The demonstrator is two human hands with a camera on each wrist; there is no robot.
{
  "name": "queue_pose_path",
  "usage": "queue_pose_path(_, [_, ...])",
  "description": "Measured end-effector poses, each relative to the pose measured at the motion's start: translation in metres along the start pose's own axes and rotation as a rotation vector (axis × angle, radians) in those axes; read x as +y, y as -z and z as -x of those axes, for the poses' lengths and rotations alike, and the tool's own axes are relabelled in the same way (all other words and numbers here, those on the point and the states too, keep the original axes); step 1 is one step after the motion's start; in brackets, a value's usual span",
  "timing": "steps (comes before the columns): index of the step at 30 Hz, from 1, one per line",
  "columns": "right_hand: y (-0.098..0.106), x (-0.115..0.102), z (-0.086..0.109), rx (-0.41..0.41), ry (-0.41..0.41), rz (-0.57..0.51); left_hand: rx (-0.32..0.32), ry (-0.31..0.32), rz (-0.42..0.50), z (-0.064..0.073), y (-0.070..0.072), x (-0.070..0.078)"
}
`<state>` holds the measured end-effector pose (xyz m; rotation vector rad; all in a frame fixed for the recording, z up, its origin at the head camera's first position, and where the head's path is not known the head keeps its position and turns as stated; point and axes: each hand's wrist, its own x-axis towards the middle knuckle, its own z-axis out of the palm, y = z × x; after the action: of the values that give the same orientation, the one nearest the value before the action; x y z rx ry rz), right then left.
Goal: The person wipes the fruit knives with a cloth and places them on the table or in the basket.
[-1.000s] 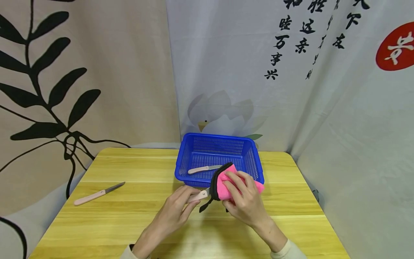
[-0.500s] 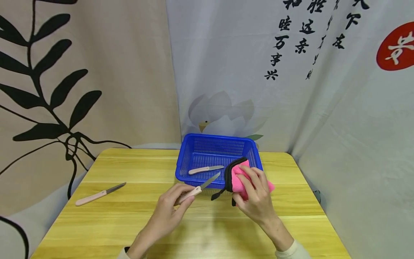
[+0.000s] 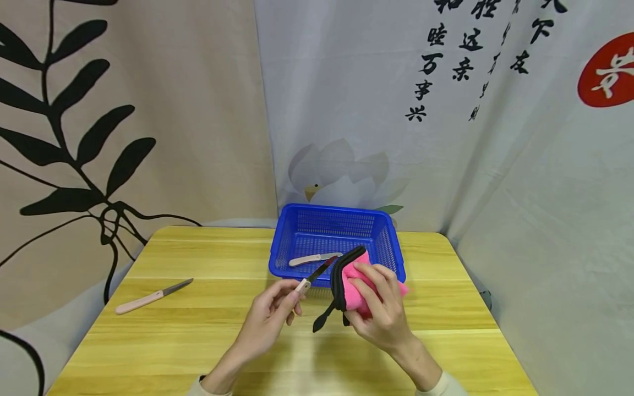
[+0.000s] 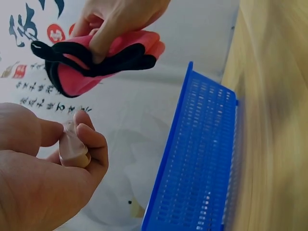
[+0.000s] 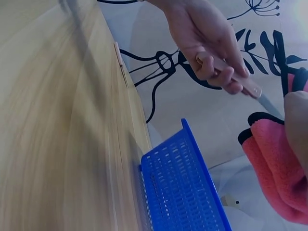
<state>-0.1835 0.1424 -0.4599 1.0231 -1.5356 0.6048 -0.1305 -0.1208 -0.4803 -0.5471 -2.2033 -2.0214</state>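
My left hand [image 3: 272,313] grips a small knife [image 3: 303,286] by its pale pink handle, the blade angled up and away to the right. The blade's tip lies right at the black edge of a folded pink cloth [image 3: 354,294]. My right hand [image 3: 383,308] holds that cloth bunched between thumb and fingers, a black loop dangling from it. In the left wrist view, the knife's handle [image 4: 73,147] sits in the curled fingers, below the cloth [image 4: 79,84]. In the right wrist view, the blade [image 5: 270,106] points toward the cloth [image 5: 276,168].
A blue plastic basket [image 3: 275,258] stands behind the hands at the table's back edge. Inside it lies a second knife [image 3: 305,260]. A third knife [image 3: 141,302] rests on the wooden table [image 3: 198,341] at the left. Printed curtains hang behind.
One second ago the cloth was wrapped over the blade. It then drew off to the right, baring the blade, and has now come back left. The knife has turned in my left hand.
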Motion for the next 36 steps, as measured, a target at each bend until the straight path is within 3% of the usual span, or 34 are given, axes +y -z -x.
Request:
queue_pose_path(14, [-0.008,-0.018,-0.002,-0.112,0.16,-0.007,-0.104,0.077,-0.003,-0.002,-0.015,0.002])
queue_pose_path(22, [-0.011,-0.021,0.001,-0.142,0.153,0.038,-0.096,0.095,-0.021,-0.001,-0.018,0.003])
queue_pose_path(32, [-0.008,-0.016,0.006,-0.167,0.102,0.095,-0.138,0.057,-0.035,-0.001,-0.015,0.004])
queue_pose_path(36, [-0.007,-0.011,0.008,-0.162,0.098,0.114,-0.138,0.07,-0.043,0.0,-0.014,0.004])
